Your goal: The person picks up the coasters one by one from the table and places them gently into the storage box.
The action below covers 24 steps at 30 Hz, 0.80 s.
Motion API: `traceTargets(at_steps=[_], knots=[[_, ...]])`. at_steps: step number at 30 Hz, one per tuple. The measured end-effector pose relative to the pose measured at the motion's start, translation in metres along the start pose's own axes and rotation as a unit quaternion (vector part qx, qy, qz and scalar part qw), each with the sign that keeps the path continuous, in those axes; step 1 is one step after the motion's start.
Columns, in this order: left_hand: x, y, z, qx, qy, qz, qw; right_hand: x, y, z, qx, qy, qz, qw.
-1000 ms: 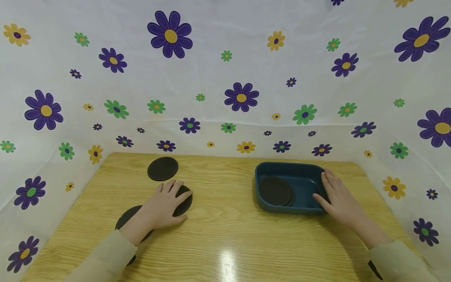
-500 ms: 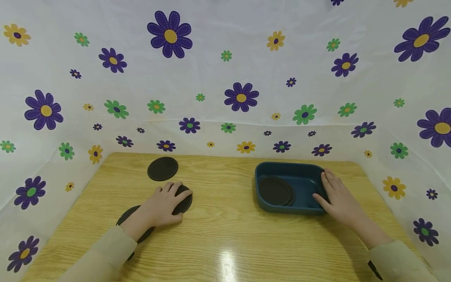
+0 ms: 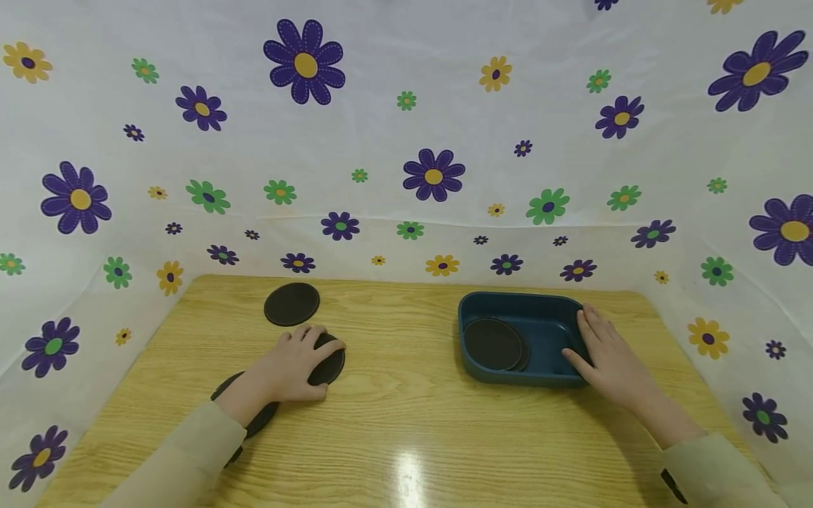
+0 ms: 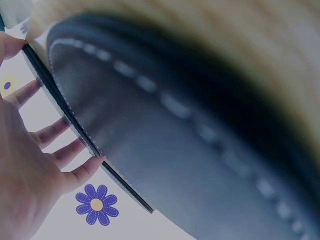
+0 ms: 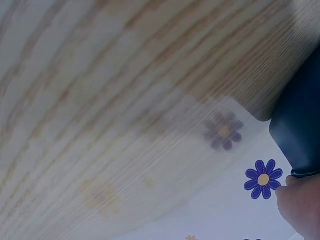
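Observation:
My left hand (image 3: 286, 370) holds a round black coaster (image 3: 330, 363) on the left side of the table, its fingers over the far side and its thumb at the near edge. In the left wrist view this coaster (image 4: 61, 102) shows edge-on, fingertips along its rim. A second coaster (image 3: 262, 422), partly hidden by my wrist, looms large and white-stitched in that view. A third coaster (image 3: 292, 304) lies farther back. My right hand (image 3: 612, 367) grips the right wall of a dark blue bin (image 3: 521, 379), thumb inside. Overlapping black coasters (image 3: 492, 344) lie at the bin's left end.
The wooden table (image 3: 400, 409) has a glossy light reflection near its front. A white flower-printed cloth (image 3: 375, 127) stands behind the table and along both sides. Under the left sleeve a small dark piece (image 3: 233, 457) pokes out.
My left thumb has drawn in toward the coaster's near edge, and the left fingers have bent closer round it. The right hand and the bin stay in place.

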<state>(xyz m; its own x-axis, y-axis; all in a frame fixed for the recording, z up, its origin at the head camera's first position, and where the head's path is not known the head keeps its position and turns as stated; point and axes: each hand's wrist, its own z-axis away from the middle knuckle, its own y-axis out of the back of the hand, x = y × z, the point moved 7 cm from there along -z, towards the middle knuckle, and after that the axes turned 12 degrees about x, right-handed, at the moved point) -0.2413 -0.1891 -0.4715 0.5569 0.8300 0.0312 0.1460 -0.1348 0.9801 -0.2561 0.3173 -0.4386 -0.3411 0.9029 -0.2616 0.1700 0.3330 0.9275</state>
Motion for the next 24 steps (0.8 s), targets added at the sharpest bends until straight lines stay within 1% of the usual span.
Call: traceTargets(at_steps=[4,8,16,24], knots=[[0.002,0.003,-0.001,0.005,-0.009,-0.001,0.9999,-0.001,0.000,0.000,0.002,0.002,-0.002,1.0000],[0.009,0.008,-0.006,0.017,-0.025,-0.001,0.9995,-0.001,0.000,0.000,0.007,0.006,0.000,1.0000],[0.026,0.023,-0.027,0.018,-0.049,-0.006,0.9986,0.001,0.000,-0.001,0.011,0.009,0.001,0.9999],[0.043,0.031,-0.049,0.005,-0.069,-0.001,0.9976,-0.001,0.001,-0.001,0.013,0.009,-0.001,0.9999]])
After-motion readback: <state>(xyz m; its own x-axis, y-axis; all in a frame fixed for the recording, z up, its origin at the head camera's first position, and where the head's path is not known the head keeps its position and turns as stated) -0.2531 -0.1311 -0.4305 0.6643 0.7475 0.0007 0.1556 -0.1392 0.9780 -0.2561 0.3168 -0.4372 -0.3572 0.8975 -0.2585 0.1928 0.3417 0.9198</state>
